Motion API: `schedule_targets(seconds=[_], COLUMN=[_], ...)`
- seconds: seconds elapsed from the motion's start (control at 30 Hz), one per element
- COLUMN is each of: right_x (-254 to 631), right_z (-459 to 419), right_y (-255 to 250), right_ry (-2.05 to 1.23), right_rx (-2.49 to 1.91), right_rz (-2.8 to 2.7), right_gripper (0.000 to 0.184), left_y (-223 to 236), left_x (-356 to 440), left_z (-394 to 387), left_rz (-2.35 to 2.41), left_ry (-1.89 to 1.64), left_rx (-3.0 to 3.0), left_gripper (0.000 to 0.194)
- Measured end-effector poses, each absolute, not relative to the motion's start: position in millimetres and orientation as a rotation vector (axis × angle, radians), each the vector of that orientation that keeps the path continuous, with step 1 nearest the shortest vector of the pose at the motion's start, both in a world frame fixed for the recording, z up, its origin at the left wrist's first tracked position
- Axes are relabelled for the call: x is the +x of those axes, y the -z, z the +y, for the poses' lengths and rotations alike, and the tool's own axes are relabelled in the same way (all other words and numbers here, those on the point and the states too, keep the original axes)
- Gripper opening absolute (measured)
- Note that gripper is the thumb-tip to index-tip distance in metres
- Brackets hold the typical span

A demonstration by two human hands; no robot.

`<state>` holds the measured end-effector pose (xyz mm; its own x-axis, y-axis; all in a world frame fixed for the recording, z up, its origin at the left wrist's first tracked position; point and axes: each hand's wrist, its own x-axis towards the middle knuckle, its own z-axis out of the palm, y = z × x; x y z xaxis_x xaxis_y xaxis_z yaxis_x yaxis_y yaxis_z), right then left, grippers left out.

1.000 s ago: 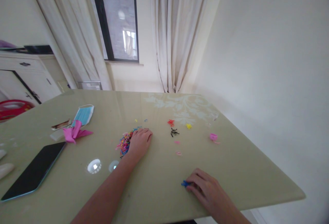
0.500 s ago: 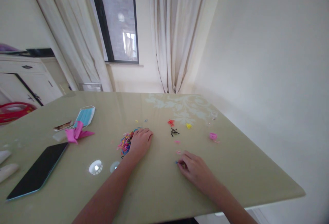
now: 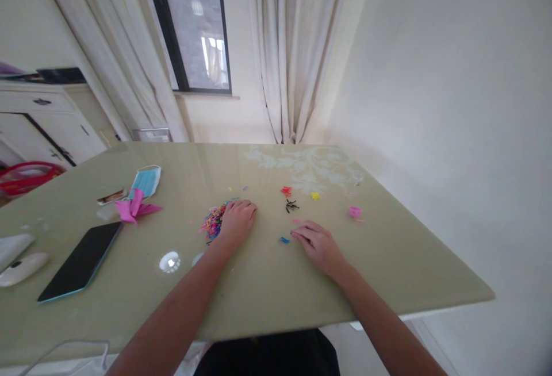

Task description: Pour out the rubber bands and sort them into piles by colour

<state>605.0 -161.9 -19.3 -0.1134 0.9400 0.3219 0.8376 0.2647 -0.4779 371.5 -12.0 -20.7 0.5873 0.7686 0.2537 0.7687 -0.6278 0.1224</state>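
Observation:
A heap of tiny multicoloured bands, like small rubber bands (image 3: 212, 223), lies left of the table's middle. Resting on the tabletop against its right side is my left hand (image 3: 238, 219), fingers loosely bent and seemingly not gripping anything. My right hand (image 3: 317, 244) is closed in a pinch low over the table; a small dark speck shows at its fingertips, too small to name. Just left of those fingertips sits a little blue bunch (image 3: 284, 240). Beyond the right hand are small groups of red pieces (image 3: 286, 191), black pieces (image 3: 292, 206) and yellow pieces (image 3: 315, 196).
A pink coil (image 3: 355, 212) lies to the right. On the left are a dark tablet (image 3: 81, 261), a pink cloth-like piece (image 3: 135, 208), a blue face mask (image 3: 146, 181) and a white mouse-shaped object (image 3: 23, 269). The table's right edge runs near the wall.
My right hand has moved from below the pink pieces to beside the blue bunch, which now shows uncovered. My left hand stays by the heap. The view has tilted down slightly.

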Motion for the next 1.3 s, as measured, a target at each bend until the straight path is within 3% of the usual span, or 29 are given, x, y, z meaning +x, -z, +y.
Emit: schedule_targets(seconds=[0.57,0.87,1.13,1.3], right_x=[599,625,613,597], right_z=[-152,-140,-145,-142], right_y=[39,37,31,29], right_ry=[-0.173,-0.181,-0.261,-0.199], right_rx=[-1.408,-1.539,-1.470,-1.467], right_rz=[-2.064,-1.680,-1.889,-2.115], right_gripper=[0.024,0.028,0.032,0.014], left_y=[31,31,22,16], left_x=[371,367,372,381], left_z=[-14,-13,-17,-17], left_rz=[-1.281,-1.235,-1.179,-1.141], left_ry=[0.457,0.384,0.279,0.225], left_rx=[-2.666,-2.623,-2.604,-2.611], left_gripper=[0.024,0.024,0.025,0.024])
